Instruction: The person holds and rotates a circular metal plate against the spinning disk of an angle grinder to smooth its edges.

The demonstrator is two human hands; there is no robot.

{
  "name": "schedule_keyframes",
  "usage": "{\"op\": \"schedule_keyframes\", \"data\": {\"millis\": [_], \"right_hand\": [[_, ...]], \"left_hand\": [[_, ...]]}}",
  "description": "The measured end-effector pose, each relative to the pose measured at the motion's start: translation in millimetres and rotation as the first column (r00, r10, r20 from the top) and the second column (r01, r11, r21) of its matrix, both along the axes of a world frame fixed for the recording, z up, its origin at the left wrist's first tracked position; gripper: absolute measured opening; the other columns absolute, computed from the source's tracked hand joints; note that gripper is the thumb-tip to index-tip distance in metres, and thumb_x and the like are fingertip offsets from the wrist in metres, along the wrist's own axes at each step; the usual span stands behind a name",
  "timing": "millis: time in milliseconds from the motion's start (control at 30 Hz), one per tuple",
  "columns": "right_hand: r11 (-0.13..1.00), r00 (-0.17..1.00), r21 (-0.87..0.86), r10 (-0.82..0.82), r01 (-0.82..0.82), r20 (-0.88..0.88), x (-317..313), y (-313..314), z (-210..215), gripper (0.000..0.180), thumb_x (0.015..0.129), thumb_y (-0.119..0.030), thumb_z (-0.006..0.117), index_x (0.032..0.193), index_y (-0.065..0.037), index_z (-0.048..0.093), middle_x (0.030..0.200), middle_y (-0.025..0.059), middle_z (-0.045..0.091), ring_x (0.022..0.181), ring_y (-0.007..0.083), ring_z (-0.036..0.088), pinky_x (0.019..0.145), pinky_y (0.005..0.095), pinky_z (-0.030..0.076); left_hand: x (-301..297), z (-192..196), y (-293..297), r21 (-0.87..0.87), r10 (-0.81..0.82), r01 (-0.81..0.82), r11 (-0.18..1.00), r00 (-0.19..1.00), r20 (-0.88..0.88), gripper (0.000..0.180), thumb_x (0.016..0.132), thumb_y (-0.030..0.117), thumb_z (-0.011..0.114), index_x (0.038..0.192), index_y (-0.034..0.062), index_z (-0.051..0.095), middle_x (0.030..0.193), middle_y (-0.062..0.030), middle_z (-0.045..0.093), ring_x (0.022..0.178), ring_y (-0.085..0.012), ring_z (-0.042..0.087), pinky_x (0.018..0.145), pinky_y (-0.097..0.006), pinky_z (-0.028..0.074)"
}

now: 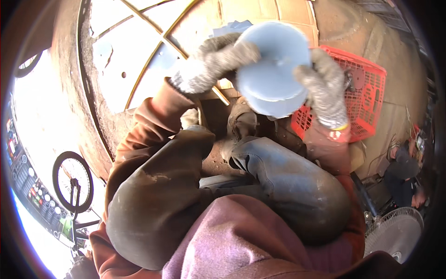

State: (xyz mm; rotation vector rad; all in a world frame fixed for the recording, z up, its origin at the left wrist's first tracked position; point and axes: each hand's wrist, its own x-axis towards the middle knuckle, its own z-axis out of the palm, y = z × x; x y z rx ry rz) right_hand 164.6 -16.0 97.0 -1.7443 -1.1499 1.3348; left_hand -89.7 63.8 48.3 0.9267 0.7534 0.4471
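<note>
Pale blue rounded pieces held between two gloved hands

The pale blue rounded pieces [272, 76] lie directly between the left hand [214, 60] and the right hand [324, 88], touching both, so neither is nearer. They look like overlapping discs, though blur hides whether they are joined. Their combined long axis runs away from the body, roughly across the line from one hand to the other.

The left hand grasps the left edge with its fingers reaching over the upper face. The right hand grips the right edge, thumb side on the face; whatever its fingers do underneath is hidden. Both are partly curled, opened only as far as the edges they pinch.

Just right of and below the right hand sits a red plastic basket [378, 97], partly covered by that hand. Beyond the left hand lie crossed thin strips [148, 23], and blue scraps [232, 29] show just past its fingers.
</note>
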Motion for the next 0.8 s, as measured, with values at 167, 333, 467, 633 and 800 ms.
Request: {"op": "schedule_keyframes", "data": {"millis": [167,333,467,633,800], "right_hand": [[0.994,0.940,-0.058,-0.107,0.093,-0.323,-44,1,-34,0.028,0.096,-0.022,0.069,0.112,0.000,0.063,0.083,0.0010,0.065,0.046,0.0031,0.046,0.039,0.0211,0.035],[0.997,0.966,-0.078,-0.038,0.018,-0.257,-52,-8,-47,0.020,0.097,-0.020,0.066,0.099,-0.002,0.058,0.066,-0.0003,0.056,0.040,0.0042,0.044,0.037,0.0216,0.033],[0.994,0.959,-0.098,-0.079,0.054,-0.272,-51,-10,-51,0.015,0.095,-0.011,0.066,0.105,0.000,0.063,0.070,0.0007,0.061,0.043,0.0028,0.044,0.039,0.0220,0.033],[0.994,0.942,-0.058,-0.110,0.096,-0.316,-46,-10,-53,0.016,0.097,-0.016,0.065,0.097,-0.003,0.057,0.063,-0.0011,0.054,0.040,0.0049,0.043,0.037,0.0233,0.033],[0.995,0.939,-0.069,-0.090,0.071,-0.331,-44,-13,-57,0.016,0.096,-0.016,0.066,0.097,-0.002,0.057,0.062,-0.0011,0.053,0.040,0.0044,0.043,0.037,0.0232,0.033]], "left_hand": [[-12,-9,-16,-0.077,0.306,-0.310,0.948,0.951,-0.052,0.032,0.094,0.021,0.068,0.118,-0.0006,0.067,0.107,-0.0089,0.071,0.100,-0.0156,0.066,0.092,-0.030,0.052],[-24,-34,-17,0.180,0.286,-0.263,0.948,0.951,-0.114,0.029,0.094,0.018,0.066,0.115,-0.0027,0.067,0.109,-0.0095,0.071,0.101,-0.0162,0.066,0.093,-0.030,0.051],[-28,-47,-12,-0.246,0.565,-0.539,0.805,0.824,0.044,0.025,0.092,0.011,0.067,0.113,-0.0022,0.067,0.108,-0.0100,0.071,0.100,-0.0186,0.067,0.091,-0.031,0.052],[-102,-66,4,0.049,0.696,-0.694,0.718,0.717,-0.042,0.030,0.087,0.011,0.074,0.113,-0.0029,0.067,0.106,-0.0109,0.072,0.099,-0.0196,0.067,0.088,-0.033,0.055],[-174,-72,-17,0.410,0.650,-0.505,0.760,0.616,-0.445,0.056,0.084,0.014,0.080,0.131,-0.0059,0.056,0.114,-0.0164,0.069,0.106,-0.0251,0.066,0.092,-0.037,0.054]]}}
